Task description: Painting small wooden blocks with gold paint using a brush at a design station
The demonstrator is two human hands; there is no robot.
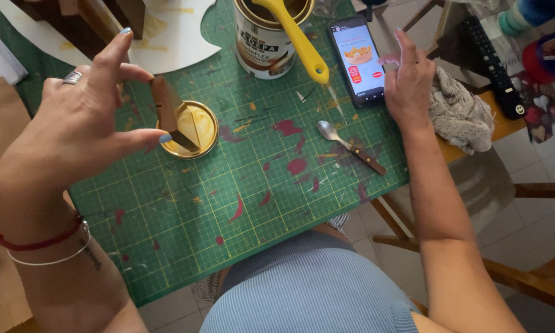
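My left hand (80,117) pinches a small brown wooden block (165,111) between thumb and fingers, holding it over a round yellow-stained can lid (200,126) on the green cutting mat (240,203). My right hand (408,83) hovers with fingers apart beside a smartphone (359,58) with a lit screen; one fingertip is near the screen's right edge. It holds nothing. An open can (266,43) of glue or varnish stands at the mat's far edge with a yellow-handled brush (296,37) resting in it.
A spoon with a dark handle (350,147) lies on the mat. A grey rag (459,114) and a black remote control (490,52) sit at the right. White paper with dark wooden pieces (98,21) lies at the far left. My knee in blue striped cloth (308,290) is below.
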